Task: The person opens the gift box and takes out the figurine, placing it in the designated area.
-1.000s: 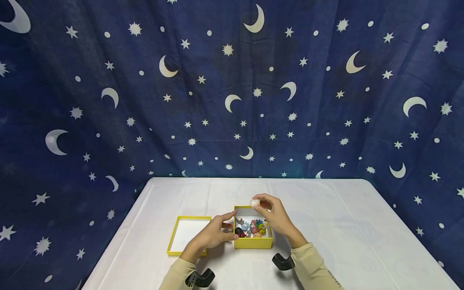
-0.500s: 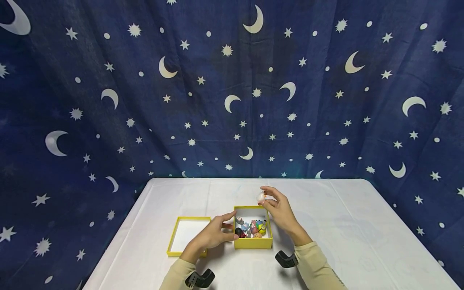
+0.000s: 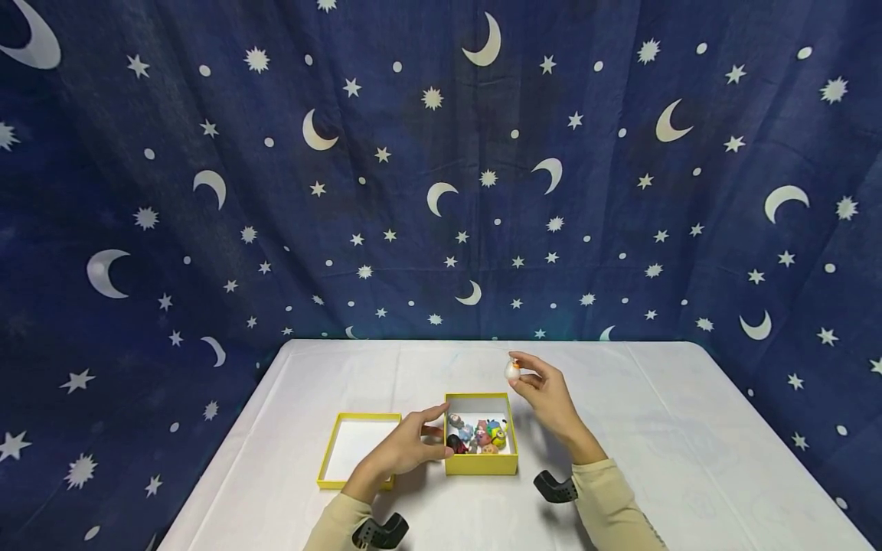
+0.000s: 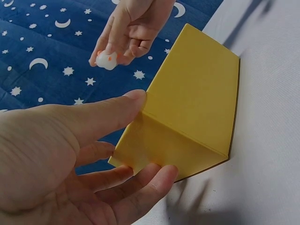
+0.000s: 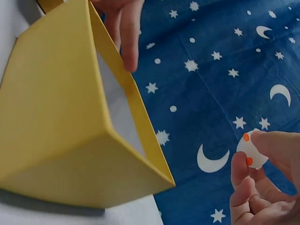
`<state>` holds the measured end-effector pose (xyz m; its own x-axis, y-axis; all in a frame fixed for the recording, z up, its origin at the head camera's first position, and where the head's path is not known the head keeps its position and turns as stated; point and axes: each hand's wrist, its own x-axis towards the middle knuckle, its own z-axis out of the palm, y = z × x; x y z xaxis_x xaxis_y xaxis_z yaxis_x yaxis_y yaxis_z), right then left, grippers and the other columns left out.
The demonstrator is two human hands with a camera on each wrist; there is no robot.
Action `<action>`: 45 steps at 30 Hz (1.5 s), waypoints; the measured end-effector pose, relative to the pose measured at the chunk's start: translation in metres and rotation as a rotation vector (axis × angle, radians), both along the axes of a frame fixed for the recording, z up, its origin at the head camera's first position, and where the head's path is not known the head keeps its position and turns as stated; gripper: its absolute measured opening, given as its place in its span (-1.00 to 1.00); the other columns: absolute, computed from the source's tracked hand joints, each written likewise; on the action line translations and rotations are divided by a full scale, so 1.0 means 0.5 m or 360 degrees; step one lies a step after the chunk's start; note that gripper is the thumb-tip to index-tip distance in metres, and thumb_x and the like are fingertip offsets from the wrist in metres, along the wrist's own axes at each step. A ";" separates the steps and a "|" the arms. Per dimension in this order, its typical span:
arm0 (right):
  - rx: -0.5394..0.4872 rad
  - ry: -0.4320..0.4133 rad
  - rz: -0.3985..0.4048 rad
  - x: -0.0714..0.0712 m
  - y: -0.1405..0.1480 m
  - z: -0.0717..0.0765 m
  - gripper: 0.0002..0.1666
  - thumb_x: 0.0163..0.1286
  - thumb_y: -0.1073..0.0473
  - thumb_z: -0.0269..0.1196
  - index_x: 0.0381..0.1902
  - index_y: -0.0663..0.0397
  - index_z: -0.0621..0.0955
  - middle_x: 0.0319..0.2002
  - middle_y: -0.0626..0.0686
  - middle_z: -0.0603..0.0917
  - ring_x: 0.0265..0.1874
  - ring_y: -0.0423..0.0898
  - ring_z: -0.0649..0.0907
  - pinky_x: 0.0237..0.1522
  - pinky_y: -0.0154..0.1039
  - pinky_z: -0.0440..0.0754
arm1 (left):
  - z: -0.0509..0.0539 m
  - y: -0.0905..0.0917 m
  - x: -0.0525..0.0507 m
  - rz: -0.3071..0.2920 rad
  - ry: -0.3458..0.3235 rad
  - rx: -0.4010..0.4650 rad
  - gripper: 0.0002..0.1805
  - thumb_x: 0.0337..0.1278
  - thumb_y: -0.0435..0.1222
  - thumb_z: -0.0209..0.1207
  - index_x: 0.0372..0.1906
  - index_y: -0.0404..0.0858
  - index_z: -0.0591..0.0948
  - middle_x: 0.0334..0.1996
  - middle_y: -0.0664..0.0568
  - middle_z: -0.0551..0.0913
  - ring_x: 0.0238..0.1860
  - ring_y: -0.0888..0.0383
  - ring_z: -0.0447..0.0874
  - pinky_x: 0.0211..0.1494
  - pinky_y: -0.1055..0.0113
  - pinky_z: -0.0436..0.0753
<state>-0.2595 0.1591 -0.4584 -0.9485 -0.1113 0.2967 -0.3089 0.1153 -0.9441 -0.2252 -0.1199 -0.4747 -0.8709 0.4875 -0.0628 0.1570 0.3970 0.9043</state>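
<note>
In the head view my right hand pinches a small white toy figurine with orange parts, raised beyond the box's far right corner. The right wrist view shows the figurine between thumb and fingertips, two orange spots facing out. My left hand holds the left side of an open yellow box, its thumb at the near corner and index finger toward the far one. Several colourful toy figurines lie inside the box, toward its near side. Only the outer walls of the box show in the left wrist view.
Left of the box lies its yellow-rimmed lid, white inside facing up, partly behind my left forearm. Everything stands on a white-covered table. Behind it hangs a dark blue cloth with moons and stars.
My right hand has moved right and slightly up, away from above the box, carrying the white toy figurine. The left hand and the box have stayed in place.
</note>
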 end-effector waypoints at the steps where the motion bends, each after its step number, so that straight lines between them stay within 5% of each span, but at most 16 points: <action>1: 0.0011 -0.0005 -0.0008 -0.001 0.004 0.000 -0.42 0.40 0.45 0.22 0.37 0.37 0.44 0.24 0.46 0.49 -0.17 -0.43 0.66 -0.09 -0.53 0.62 | 0.000 0.000 0.000 0.0005 -0.0006 -0.0004 -0.12 0.15 -0.35 0.39 0.55 -0.30 0.25 0.53 -0.22 0.29 0.27 -0.14 0.56 0.19 0.06 0.64; 11: 0.0312 0.0074 -0.0126 -0.013 0.046 -0.015 -0.48 0.40 0.40 0.25 0.31 0.37 0.52 0.07 0.43 0.60 -0.41 -0.42 0.63 -0.36 -0.45 0.54 | -0.003 0.001 -0.003 0.0011 -0.0008 -0.0020 -0.12 0.15 -0.33 0.39 0.55 -0.29 0.25 0.52 -0.22 0.31 0.30 -0.16 0.55 0.34 -0.13 0.52; 19: 0.0544 0.0002 -0.0183 -0.019 0.065 -0.034 -0.53 0.40 0.39 0.26 0.26 0.31 0.58 0.02 0.38 0.64 -0.56 -0.22 0.58 -0.46 -0.40 0.51 | -0.004 0.000 -0.004 0.0006 -0.0006 -0.0017 -0.12 0.15 -0.34 0.39 0.55 -0.29 0.25 0.52 -0.22 0.32 0.32 -0.19 0.53 0.39 -0.16 0.46; 32: 0.0625 -0.0180 -0.0166 -0.030 0.082 -0.078 -0.52 0.34 0.39 0.29 0.22 0.39 0.58 0.00 0.44 0.65 -0.52 -0.02 0.64 -0.52 -0.35 0.53 | -0.007 -0.002 -0.005 -0.0006 0.0014 -0.0022 -0.12 0.17 -0.32 0.38 0.55 -0.29 0.24 0.53 -0.19 0.30 0.34 -0.20 0.52 0.44 -0.20 0.38; 45: 0.0812 -0.0235 -0.0178 -0.032 0.077 -0.102 -0.57 0.28 0.34 0.38 0.11 0.34 0.66 -0.09 0.31 0.71 -0.44 -0.19 0.59 -0.45 -0.36 0.56 | -0.004 -0.003 -0.004 -0.0037 0.0022 0.0029 -0.12 0.16 -0.37 0.38 0.54 -0.35 0.23 0.53 -0.28 0.26 0.33 -0.26 0.52 0.36 -0.19 0.48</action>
<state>-0.2753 0.1977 -0.5096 -0.9903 -0.1022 0.0939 -0.1365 0.5947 -0.7923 -0.2270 -0.1212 -0.4769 -0.8601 0.5085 -0.0415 0.1786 0.3764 0.9091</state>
